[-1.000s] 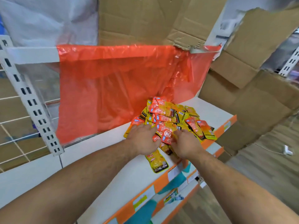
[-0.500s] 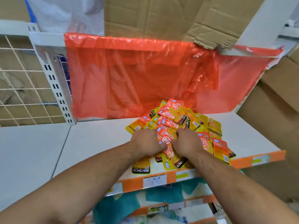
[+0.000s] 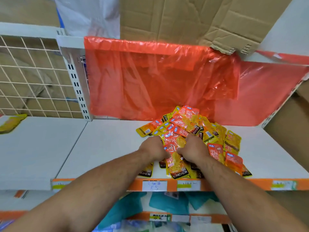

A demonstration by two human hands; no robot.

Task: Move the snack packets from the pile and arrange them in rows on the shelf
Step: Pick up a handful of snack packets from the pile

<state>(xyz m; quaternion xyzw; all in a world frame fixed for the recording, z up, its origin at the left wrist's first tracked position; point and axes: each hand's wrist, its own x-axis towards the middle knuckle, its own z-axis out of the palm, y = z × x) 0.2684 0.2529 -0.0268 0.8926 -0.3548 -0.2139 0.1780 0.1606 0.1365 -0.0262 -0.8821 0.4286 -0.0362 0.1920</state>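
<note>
Orange-and-yellow KONCHEW snack packets (image 3: 176,162) are being clutched between both grips. The left grip (image 3: 153,149) and the right grip (image 3: 194,150) are curling inward with knuckles up, thumbs pressing on the bundle and fingertips lying buried among the foil. The bundle is reaching back past the wrists toward the shelf's near edge. Beyond and to the right of the grips the pile (image 3: 189,124) is spreading, loose packets overlapping at all angles, a few lying flat further right. Everything is resting on the white shelf (image 3: 108,148), whose orange front strip (image 3: 259,184) is carrying paper price labels (image 3: 154,185) just below the grips. Behind the pile a translucent orange plastic sheet (image 3: 150,81) is hanging from the shelf above, with brown cardboard (image 3: 167,17) standing over it. Well to the left, a slotted white upright (image 3: 76,87) and a wire grid (image 3: 36,69) are backing the neighbouring bay, where one yellow packet (image 3: 11,123) is lying at the far edge. Underneath, teal packages (image 3: 167,205) are sitting on the lower shelf.
</note>
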